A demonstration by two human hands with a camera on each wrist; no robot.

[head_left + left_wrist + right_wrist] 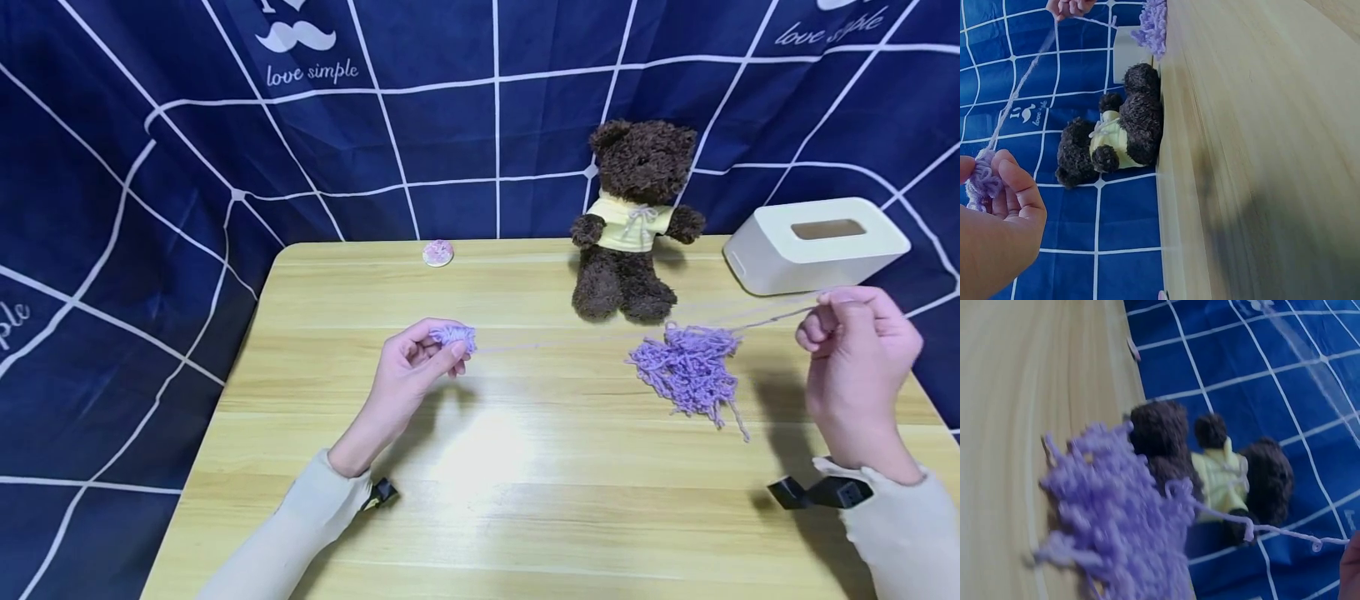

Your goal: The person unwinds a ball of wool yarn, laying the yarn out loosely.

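My left hand (420,358) pinches a small wound bundle of purple yarn (454,337) between thumb and fingers, above the table's left-centre. From that bundle a strand runs taut across to my right hand (862,358), which pinches the yarn between thumb and fingertips at the right. A second strand (1285,532) leads from the right fingers down to a loose tangled heap of purple yarn (692,367) lying on the table. In the left wrist view the bundle (985,178) shows stacked loops. Only an edge of the right hand (1351,569) enters the right wrist view.
Behind the heap a brown teddy bear (636,221) in a yellow shirt stands at the table's back edge. To its right is a white tissue box (817,246). A round pink badge (438,253) lies at the back. Dark blue gridded cloth (442,133) hangs around the wooden table (337,292).
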